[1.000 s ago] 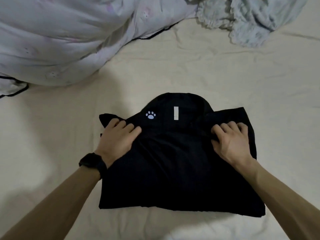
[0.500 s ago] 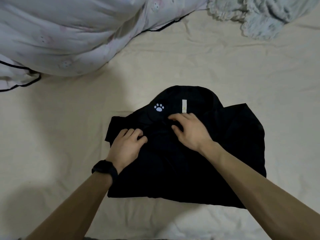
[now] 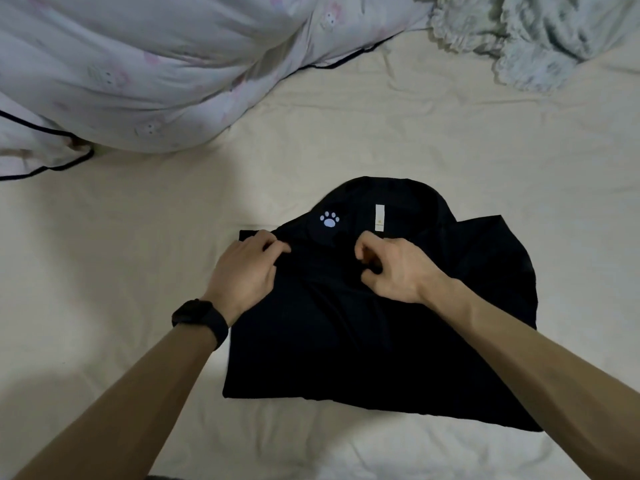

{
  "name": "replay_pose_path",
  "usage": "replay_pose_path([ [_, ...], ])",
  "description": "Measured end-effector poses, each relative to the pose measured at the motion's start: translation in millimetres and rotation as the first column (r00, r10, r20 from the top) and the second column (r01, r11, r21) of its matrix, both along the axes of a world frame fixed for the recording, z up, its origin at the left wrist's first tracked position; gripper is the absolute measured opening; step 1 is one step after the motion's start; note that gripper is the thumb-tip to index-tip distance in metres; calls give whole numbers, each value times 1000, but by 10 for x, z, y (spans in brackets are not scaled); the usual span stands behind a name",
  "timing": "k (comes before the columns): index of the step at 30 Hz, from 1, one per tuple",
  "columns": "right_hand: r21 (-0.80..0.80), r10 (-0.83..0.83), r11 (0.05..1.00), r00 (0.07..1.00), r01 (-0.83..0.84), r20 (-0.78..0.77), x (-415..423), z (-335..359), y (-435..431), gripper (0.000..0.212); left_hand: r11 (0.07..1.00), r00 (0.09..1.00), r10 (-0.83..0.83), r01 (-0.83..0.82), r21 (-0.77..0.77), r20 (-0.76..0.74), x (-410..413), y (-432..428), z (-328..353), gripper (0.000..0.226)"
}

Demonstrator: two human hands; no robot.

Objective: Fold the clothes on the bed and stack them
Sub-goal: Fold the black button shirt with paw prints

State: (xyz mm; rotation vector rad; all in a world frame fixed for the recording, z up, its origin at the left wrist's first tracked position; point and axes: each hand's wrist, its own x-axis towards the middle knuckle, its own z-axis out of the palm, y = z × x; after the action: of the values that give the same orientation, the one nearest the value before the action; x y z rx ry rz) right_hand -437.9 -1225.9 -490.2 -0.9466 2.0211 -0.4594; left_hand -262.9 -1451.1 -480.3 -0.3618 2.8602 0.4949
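Note:
A black garment (image 3: pixel 363 334) with a white paw print and a pale neck label lies partly folded on the cream bed sheet (image 3: pixel 138 237). My left hand (image 3: pixel 247 268), a dark watch on its wrist, curls its fingers on the garment's upper left corner and pinches the cloth there. My right hand (image 3: pixel 391 270) sits just below the label, its fingers curled and pinching the black fabric near the collar. Both forearms reach in from the bottom of the view.
A white patterned duvet (image 3: pixel 138 71) with dark piping is bunched at the upper left. A pale blue-green fleecy blanket (image 3: pixel 540 36) lies crumpled at the top right. Bare sheet stretches to the left and right of the garment.
My right hand moved from the garment's right side to its middle near the label and curled its fingers into the cloth. My left hand's fingers went from flat to pinching.

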Motion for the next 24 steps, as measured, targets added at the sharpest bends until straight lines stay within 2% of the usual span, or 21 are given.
replay_pose_path([
  [2, 31, 81, 996, 996, -80, -37, -28, -28, 54, 33, 999, 998, 27, -25, -40, 50, -36, -40, -65, 34],
  [5, 88, 204, 978, 962, -191, -182, -71, -90, 121, 32, 991, 991, 96, -86, -105, 93, -92, -123, -125, 33],
  [9, 91, 149, 988, 947, -128, -283, -192, -134, 278, 33, 986, 986, 132, -120, -119, 97, -158, -237, -116, 30],
  [11, 84, 19, 996, 950, 8, -311, -290, -154, 342, 29, 981, 979, 177, -166, -102, 105, -215, -293, -106, 29],
  [13, 44, -168, 982, 950, 186, -265, -380, -150, 382, 28, 972, 966, 229, -220, -86, 121, -307, -334, -98, 28],
  [16, 3, -374, 925, 912, 380, -170, -452, -138, 447, 38, 958, 944, 281, -266, -107, 174, -470, -366, -112, 30],
  [17, -16, -470, 882, 878, 470, -90, -464, -126, 486, 42, 951, 932, 307, -291, -110, 191, -540, -360, -122, 30],
  [19, -71, -651, 748, 751, 659, 110, -431, -122, 568, 50, 925, 893, 380, -367, -100, 242, -631, -363, -136, 30],
  [21, -129, -761, 610, 623, 782, 179, -454, -104, 722, 51, 898, 853, 439, -429, -99, 281, -719, -340, -167, 30],
  [22, -152, -795, 573, 591, 805, 135, -459, -101, 780, 48, 884, 837, 464, -455, -102, 288, -725, -359, -170, 30],
  [24, -165, -802, 597, 587, 785, -114, -545, -149, 948, 42, 854, 808, 516, -512, -96, 284, -738, -383, -200, 31],
])
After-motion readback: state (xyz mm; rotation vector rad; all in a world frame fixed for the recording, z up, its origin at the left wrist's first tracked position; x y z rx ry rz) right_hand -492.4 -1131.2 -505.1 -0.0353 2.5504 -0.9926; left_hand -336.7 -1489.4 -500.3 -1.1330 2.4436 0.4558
